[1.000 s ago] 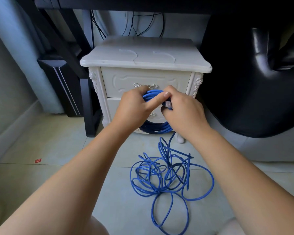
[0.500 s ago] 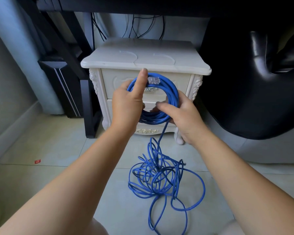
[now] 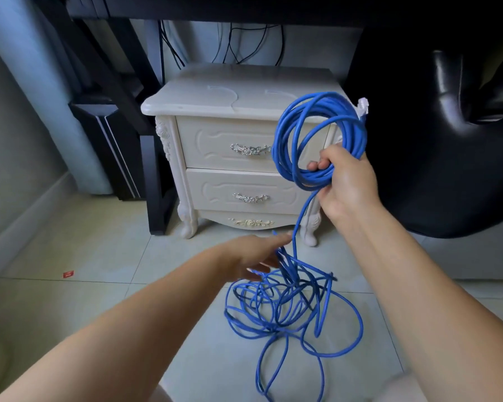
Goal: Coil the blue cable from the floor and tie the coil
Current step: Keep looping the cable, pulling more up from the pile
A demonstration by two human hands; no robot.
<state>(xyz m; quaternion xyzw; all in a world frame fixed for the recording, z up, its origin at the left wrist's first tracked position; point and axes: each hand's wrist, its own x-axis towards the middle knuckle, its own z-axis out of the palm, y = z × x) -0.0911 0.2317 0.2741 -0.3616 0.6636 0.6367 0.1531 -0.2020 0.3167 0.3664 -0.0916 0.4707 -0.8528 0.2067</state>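
Right arm raised, right hand (image 3: 346,184) up in front of the nightstand (image 3: 215,140); grip clenched round the lower edge of the blue cable coil (image 3: 285,158), clear plug (image 3: 363,107) poking out at top. Left arm stretched low, left hand (image 3: 256,253) released, fingers straight, beside the strand dropping to the loose tangle (image 3: 279,303) on the floor (image 3: 99,256).

A white two-drawer nightstand (image 3: 238,103) stands on the pale tiled floor (image 3: 99,250), a silver handle (image 3: 250,149) on each drawer; black wires (image 3: 238,44) hang behind it; a black leather seat (image 3: 447,140) bulges at right; a red scrap (image 3: 68,274) lies at left.
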